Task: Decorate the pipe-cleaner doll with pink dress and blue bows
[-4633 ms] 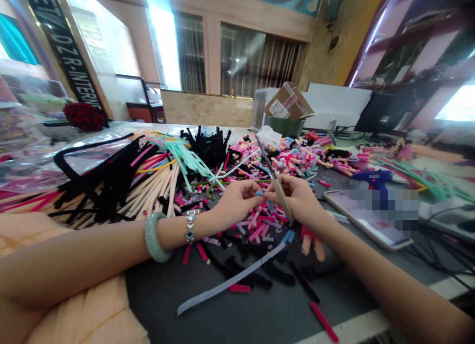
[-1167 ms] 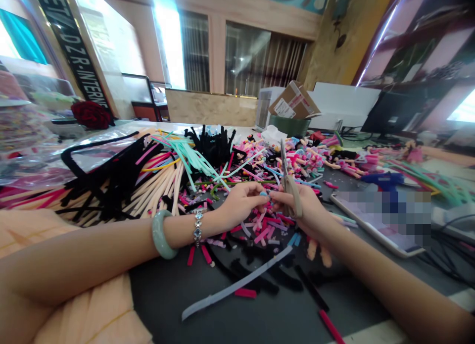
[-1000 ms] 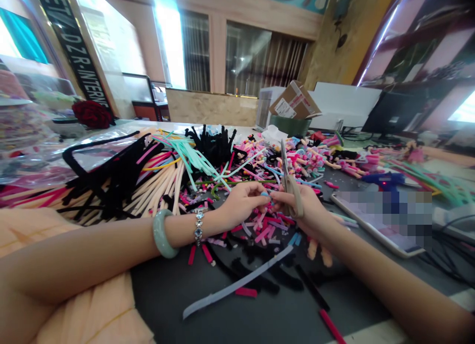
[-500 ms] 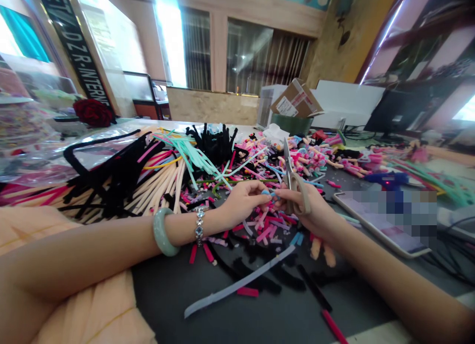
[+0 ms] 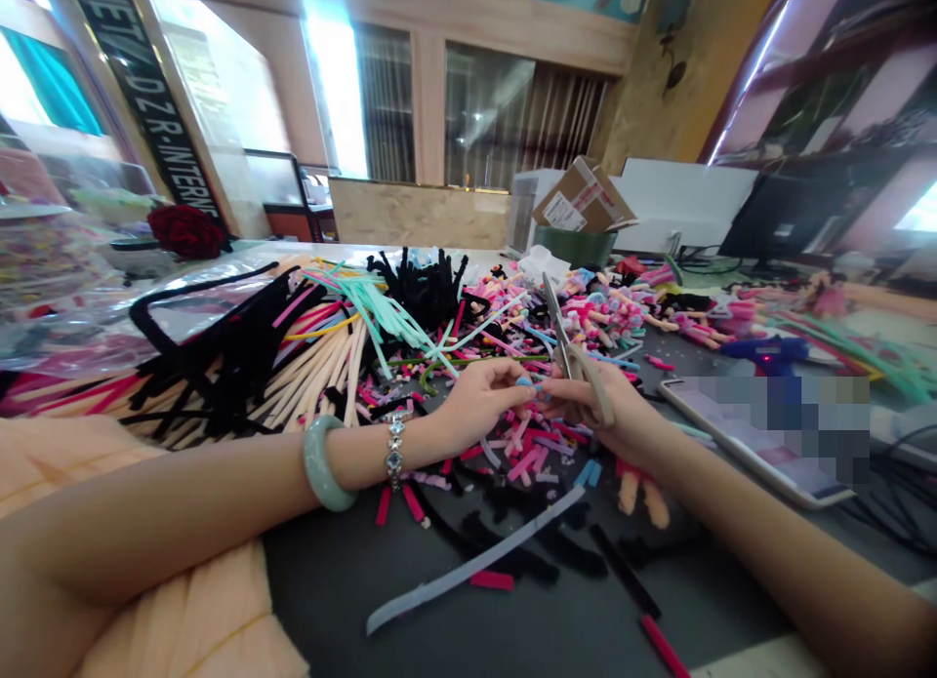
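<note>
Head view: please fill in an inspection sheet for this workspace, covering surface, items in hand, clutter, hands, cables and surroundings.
Surface: dark grey tabletop, strewn with offcuts.
Items in hand: metal-bladed scissors with beige handles, pointing up and away; small blue piece, outline unclear.
Clutter: pink and purple fuzzy offcuts; long pale-blue flat strip.
Hands: left hand pinches the blue piece; right hand holds the scissors, its fingertips close to the left's.
Cables: black cables right of a white-edged phone.
Surroundings: tilted brown cardboard box on a dark green container.
</note>
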Motion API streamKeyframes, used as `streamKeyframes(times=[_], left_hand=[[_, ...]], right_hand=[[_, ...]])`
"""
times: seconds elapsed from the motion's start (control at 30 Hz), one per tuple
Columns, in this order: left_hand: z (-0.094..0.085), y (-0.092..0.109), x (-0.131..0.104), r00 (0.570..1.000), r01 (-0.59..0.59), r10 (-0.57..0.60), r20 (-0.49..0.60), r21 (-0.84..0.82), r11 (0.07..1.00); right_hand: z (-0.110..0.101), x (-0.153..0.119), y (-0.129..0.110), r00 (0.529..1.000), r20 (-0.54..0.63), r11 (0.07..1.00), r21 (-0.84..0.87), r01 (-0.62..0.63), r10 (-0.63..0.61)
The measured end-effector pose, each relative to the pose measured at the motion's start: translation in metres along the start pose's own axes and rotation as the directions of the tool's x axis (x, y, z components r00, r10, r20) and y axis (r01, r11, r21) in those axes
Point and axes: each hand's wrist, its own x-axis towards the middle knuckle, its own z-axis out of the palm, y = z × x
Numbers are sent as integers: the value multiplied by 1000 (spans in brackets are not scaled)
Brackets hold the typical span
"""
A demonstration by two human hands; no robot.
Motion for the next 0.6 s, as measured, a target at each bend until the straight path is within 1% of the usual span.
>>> streamKeyframes(times=[0.27,0.43,0.6], left_hand=[[1,1,-1,999,13,-13,33,-24,1000],[2,1,0,999,31,-29,44,-58,998],[2,1,0,998,37,-32,55,-89,995]], right_hand=[[1,0,0,999,-14,999,18,31,-31],[2,-1,0,999,-31,1000,8,8,-8],[3,-2,0,999,-32,1000,10,14,-14]])
